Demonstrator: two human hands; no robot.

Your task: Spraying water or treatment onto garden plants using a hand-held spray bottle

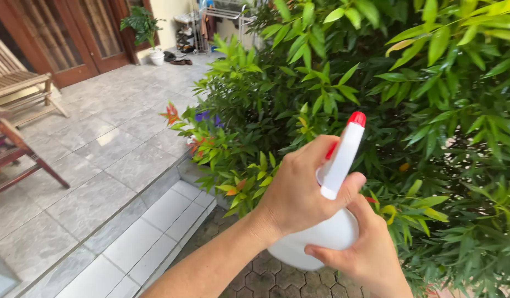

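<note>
Hands are both gripping a white spray bottle (321, 234) above the paving (260, 278). Left hand (302, 190) is wrapping closed around the sprayer neck, fingers over the red trigger; red nozzle (356, 118) is pointing up and right into the bush (409, 94). Right hand (365, 251) is cupping the bottle's underside, fingers closed against it. Bush foliage is standing just beyond the nozzle and crowding the right side; reddish shoots (208, 144) are leaning out at the step edge (155, 232). Tiled terrace (100, 143) is lying to the left, carrying wooden chairs (17, 99) at its left edge, a potted plant (144, 30) and a drying rack (216, 22) at its far edge.
</note>
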